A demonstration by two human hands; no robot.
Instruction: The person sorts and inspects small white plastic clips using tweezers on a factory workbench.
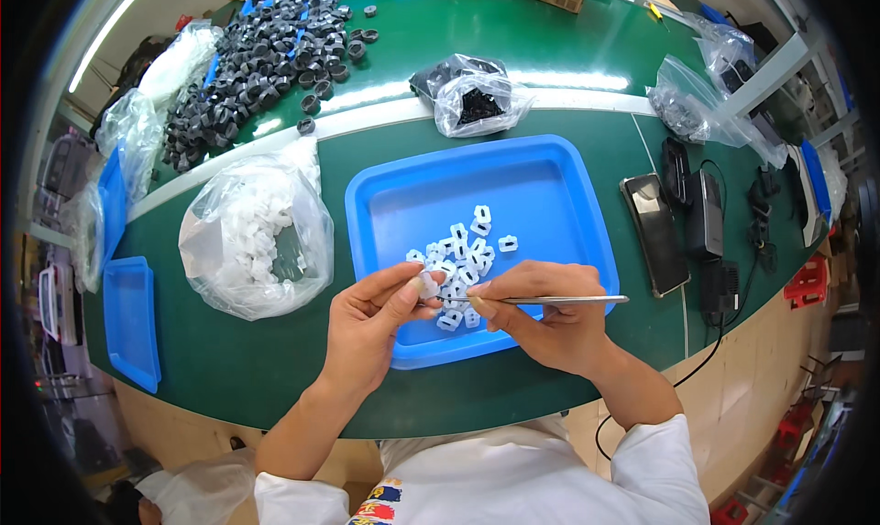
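My left hand (365,321) pinches a small translucent white plastic part (428,285) between thumb and fingertips, above the near left of a blue tray (403,195). My right hand (559,328) grips slim metal tweezers (587,299) like a pen. Their tip points left and reaches the part in my left hand; whether anything sits in the tip is too small to tell. Under and between my hands, a loose pile of similar white plastic parts (475,254) lies in the tray.
Left of the tray stands a clear bag of white parts (261,241), with a small blue tray (131,319) beyond. A bag of black pieces (478,103) sits behind. Many dark caps (266,62) cover the far left. At right lie a phone (655,234) and corded black devices (704,215).
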